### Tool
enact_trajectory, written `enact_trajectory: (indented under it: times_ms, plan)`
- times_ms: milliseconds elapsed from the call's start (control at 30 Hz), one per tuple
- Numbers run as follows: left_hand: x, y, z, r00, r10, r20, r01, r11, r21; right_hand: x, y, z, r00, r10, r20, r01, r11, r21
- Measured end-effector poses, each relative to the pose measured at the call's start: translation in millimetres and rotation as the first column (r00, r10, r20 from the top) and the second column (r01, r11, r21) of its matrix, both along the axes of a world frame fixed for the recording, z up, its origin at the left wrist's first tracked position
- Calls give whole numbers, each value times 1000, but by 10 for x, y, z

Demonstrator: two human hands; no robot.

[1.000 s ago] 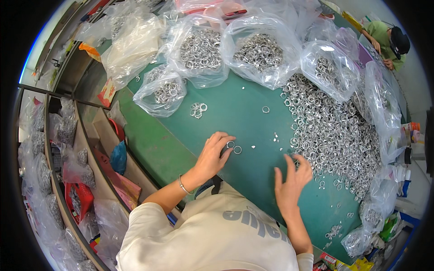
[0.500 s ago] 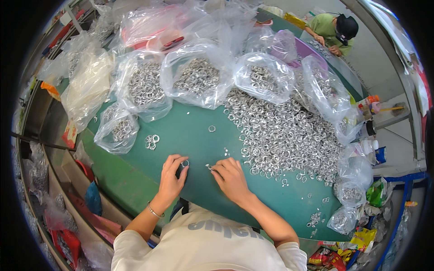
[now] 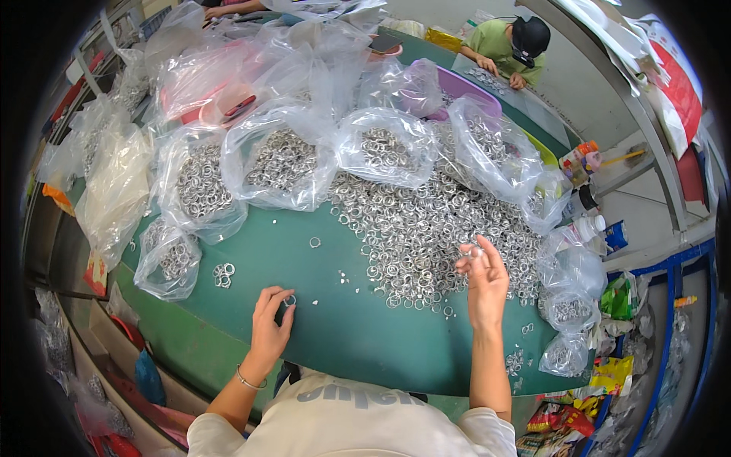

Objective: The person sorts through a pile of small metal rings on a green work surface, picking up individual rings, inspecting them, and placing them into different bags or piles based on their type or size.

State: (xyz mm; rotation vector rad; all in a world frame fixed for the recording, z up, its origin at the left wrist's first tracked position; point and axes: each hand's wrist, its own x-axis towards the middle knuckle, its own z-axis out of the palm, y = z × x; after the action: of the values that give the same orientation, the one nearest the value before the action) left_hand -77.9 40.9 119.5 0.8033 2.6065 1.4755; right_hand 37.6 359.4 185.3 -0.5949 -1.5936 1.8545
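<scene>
Between the thumb and fingers of my left hand (image 3: 269,329), a small silver metal ring (image 3: 289,301) is pinched above the green table (image 3: 335,343). A small pale flake (image 3: 315,302) lies just to its right. My right hand (image 3: 486,293) is raised over the right part of a wide heap of silver rings (image 3: 419,236). Its fingers are curled together, with something small and shiny at the tips, too blurred to name. One loose ring (image 3: 315,242) and a small cluster of rings (image 3: 223,275) lie farther off on the left side of the table.
Clear plastic bags of rings (image 3: 282,160) line the far side, with smaller bags (image 3: 567,312) at the right. A purple basin (image 3: 464,87) stands behind. Across the table a person in green (image 3: 499,46) works. Bins (image 3: 114,335) are at the left, a blue frame (image 3: 670,305) at the right.
My right hand has swung from the table's middle out to the right, over the ring heap. My left hand still holds its ring. The whole view has shifted somewhat.
</scene>
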Motion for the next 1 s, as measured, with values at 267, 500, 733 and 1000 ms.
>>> enact_trajectory:
  times_ms: [267, 500, 733, 1000]
  plan:
    - [-5, 34, -14, 999, -32, -14, 32, 999, -8, 194, 186, -56, 906, 92, -412, -289, 847, -446]
    - [4, 58, -36, 999, -38, -22, 38, 999, -23, 262, 213, -179, 875, 81, -477, -338, 807, -484]
    - [20, 77, -9, 999, -36, -5, 36, 999, -13, 447, 250, -163, 999, -37, -34, 19, 907, -421]
    - [36, 115, -2, 999, -51, -2, 51, 998, -32, 501, 180, -242, 994, 10, 112, 12, 981, -192]
